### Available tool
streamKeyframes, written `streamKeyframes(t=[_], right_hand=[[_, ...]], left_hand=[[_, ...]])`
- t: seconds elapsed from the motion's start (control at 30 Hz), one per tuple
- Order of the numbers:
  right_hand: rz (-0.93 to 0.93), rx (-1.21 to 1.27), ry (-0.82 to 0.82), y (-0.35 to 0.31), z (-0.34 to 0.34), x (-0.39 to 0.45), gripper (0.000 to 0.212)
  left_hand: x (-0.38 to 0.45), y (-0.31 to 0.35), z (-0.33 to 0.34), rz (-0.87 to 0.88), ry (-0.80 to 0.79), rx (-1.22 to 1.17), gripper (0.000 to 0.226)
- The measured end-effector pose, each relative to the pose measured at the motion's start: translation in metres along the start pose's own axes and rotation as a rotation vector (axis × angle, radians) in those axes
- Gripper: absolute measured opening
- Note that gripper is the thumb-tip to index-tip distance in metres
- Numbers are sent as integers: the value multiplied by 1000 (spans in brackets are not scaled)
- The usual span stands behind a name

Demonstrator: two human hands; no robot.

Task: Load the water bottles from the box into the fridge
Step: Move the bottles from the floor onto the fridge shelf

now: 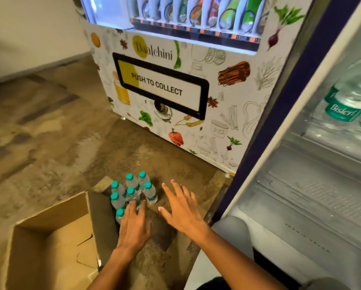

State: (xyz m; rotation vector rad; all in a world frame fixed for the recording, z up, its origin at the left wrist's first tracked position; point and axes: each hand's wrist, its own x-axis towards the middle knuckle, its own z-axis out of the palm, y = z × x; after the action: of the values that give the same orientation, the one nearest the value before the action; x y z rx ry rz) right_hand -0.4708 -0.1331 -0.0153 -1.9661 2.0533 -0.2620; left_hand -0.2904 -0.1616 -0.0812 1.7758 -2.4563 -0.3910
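Several small water bottles [131, 190] with teal caps stand upright on the floor beside the cardboard box [50, 243], which looks bare inside. My left hand [134, 223] reaches down over the nearest bottles with straight fingers, its fingertips at their caps. My right hand [180, 208] hovers just right of the cluster, fingers spread, holding nothing. The fridge [301, 206] stands open at the right; bottles [351, 97] with teal labels lie on its upper shelf, and the lower shelf looks bare.
A white vending machine [175, 91] with a "PUSH TO COLLECT" flap stands directly behind the bottles. The fridge's dark blue door edge [259, 143] runs diagonally just right of my right hand. Mottled brown floor stretches to the left.
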Motion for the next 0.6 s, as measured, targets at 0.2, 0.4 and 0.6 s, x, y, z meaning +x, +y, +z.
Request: streamKeyframes(t=[0.2,0.4,0.6], right_hand=[[-18,-23,-141,-16,27,31,73],[-24,-4,-200,-21,46,48,71],[9,-19,-272,-16,66,60,70]], left_hand=[[21,-52,3,-208,-130,113,61],[44,-87,8,-236,-203,127,41],[70,-83,4,-260,-239,81,16]])
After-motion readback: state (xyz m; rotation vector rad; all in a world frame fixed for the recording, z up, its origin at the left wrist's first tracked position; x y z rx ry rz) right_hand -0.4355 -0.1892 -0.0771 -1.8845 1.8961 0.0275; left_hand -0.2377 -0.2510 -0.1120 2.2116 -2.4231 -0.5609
